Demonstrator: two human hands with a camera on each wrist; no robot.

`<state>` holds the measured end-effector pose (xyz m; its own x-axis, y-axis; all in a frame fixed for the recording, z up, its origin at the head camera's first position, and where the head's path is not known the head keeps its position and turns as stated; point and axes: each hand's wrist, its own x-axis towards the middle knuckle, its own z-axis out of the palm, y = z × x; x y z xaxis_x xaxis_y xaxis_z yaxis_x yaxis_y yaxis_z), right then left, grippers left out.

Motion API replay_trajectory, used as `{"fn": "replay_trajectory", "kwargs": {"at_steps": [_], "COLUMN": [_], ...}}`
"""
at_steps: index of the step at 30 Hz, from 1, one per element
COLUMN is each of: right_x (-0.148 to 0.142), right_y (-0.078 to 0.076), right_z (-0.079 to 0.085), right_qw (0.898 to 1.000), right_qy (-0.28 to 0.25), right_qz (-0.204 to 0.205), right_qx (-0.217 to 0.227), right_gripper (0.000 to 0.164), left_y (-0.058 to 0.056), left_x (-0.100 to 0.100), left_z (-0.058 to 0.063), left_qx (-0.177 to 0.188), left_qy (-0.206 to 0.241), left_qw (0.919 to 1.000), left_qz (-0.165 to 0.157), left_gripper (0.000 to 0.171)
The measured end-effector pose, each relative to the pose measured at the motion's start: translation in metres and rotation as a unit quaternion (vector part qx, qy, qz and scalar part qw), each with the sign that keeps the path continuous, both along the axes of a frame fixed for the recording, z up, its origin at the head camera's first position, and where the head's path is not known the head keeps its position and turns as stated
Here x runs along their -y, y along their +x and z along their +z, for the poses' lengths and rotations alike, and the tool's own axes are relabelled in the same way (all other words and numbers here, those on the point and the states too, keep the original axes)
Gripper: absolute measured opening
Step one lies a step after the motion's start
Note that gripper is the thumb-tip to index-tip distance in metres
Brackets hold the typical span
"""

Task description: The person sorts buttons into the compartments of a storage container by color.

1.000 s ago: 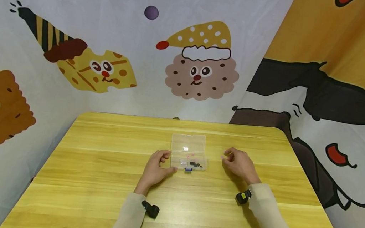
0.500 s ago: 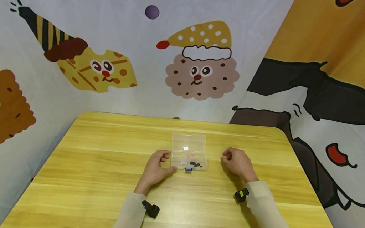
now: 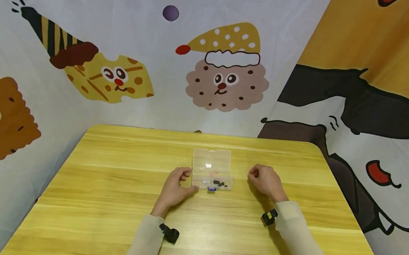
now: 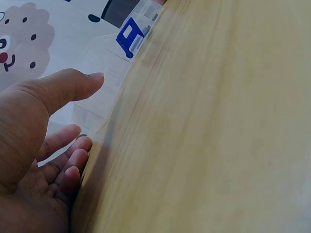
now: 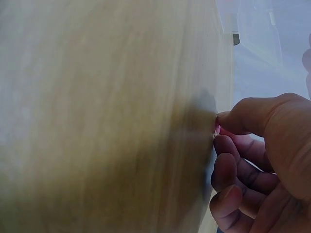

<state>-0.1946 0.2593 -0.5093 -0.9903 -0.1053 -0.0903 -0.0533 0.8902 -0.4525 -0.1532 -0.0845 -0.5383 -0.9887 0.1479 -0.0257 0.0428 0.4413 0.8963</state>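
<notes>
A clear plastic box (image 3: 200,182) stands on the table with its clear lid (image 3: 220,159) raised at the back and a blue latch (image 4: 130,36) at the front. In it lie small black pieces (image 3: 218,183), clear ones (image 3: 206,181) and pink ones (image 3: 212,175). My left hand (image 3: 175,187) holds the box's left end, thumb at the front corner and index finger toward the back. Right of the box, my right hand (image 3: 266,181) pinches a small pink piece (image 5: 217,128) between thumb and index finger, low at the table; the fingers hide most of it.
The wooden table (image 3: 112,200) reaches back to a white cloth (image 3: 135,2) printed with cartoon food. Small black cameras are worn at the left wrist (image 3: 169,233) and right wrist (image 3: 269,216).
One second ago, two small pink pieces showed at my right fingertips. The fingers have since closed over them and moved slightly left. My left hand and the box stay put.
</notes>
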Motion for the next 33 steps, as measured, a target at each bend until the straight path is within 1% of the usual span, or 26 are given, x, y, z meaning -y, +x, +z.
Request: {"fn": "replay_trajectory", "kwargs": {"at_steps": [6,13,20,26,33], "right_x": [-0.0007,-0.0007,-0.0002,0.0008,0.0025], "right_y": [-0.0007,-0.0004,0.0013,0.0016,0.0031], "right_z": [0.0005,0.0002,0.0029,0.0038,0.0061], "right_qw": [1.000,1.000,1.000,1.000,0.999], "right_qy": [0.006,0.008,0.011,0.011,0.020], "right_qz": [-0.008,-0.005,-0.012,-0.010,-0.008], "right_qx": [-0.004,-0.005,-0.008,-0.015,-0.031], "right_gripper": [0.015,0.015,0.016,0.017,0.015], "left_y": [-0.0004,-0.0007,-0.0006,0.0000,0.0002], "left_x": [-0.0001,-0.0005,-0.0009,-0.0008,-0.0007], "left_z": [0.0004,0.0001,-0.0002,0.0009,0.0011], "left_qx": [-0.001,0.000,0.002,0.004,0.002], "left_qy": [-0.001,-0.002,-0.003,0.001,-0.001], "left_qw": [1.0000,1.0000,1.0000,1.0000,1.0000], "left_qz": [0.002,0.002,0.004,0.005,0.006], "left_gripper": [0.066,0.066,0.066,0.066,0.066]}}
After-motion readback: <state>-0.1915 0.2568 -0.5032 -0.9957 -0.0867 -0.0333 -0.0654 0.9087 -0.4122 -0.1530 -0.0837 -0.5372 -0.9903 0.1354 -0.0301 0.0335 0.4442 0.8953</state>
